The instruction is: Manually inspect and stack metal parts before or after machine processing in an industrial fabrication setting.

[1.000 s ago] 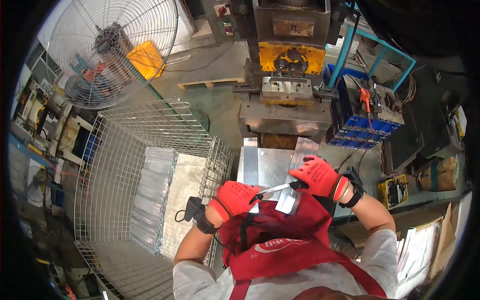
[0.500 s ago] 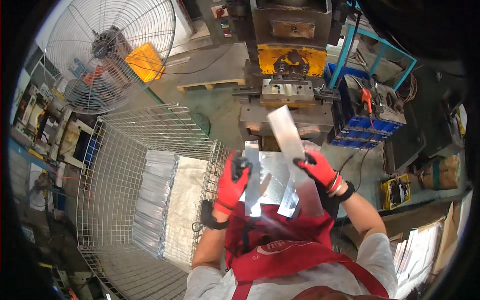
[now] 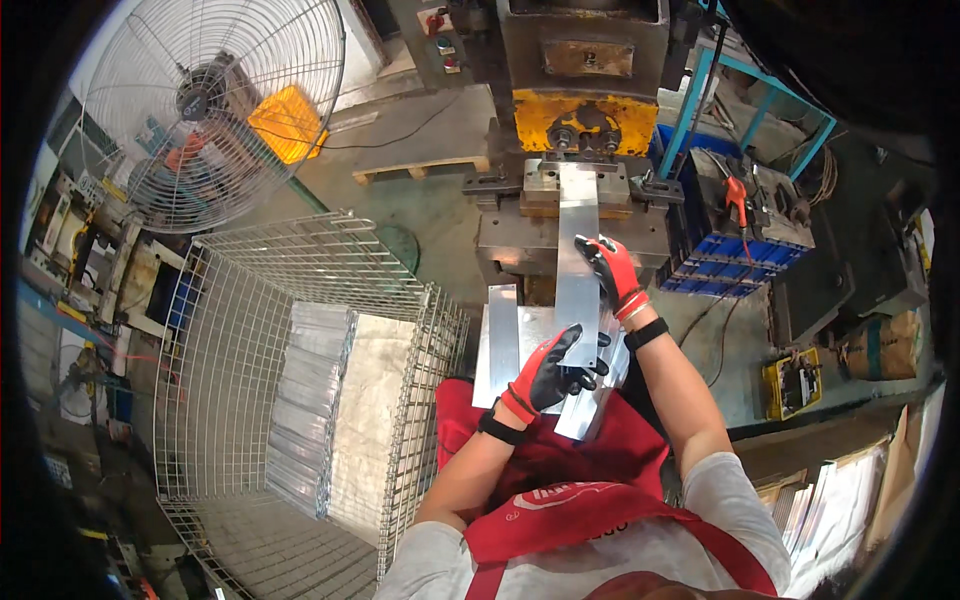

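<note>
Each hand, the left (image 3: 548,380) and the right (image 3: 616,272), wore a glove, red at the back and cuff, black over the palm and fingers. A black band (image 3: 502,428) circled the left wrist, and another black strap (image 3: 647,334) the right. The T-shirt (image 3: 725,495) was pale grey, its sleeves short. Over it lay a deep red apron (image 3: 590,525) with red shoulder straps (image 3: 487,580) and a white oval emblem (image 3: 556,494) across the bib.
</note>
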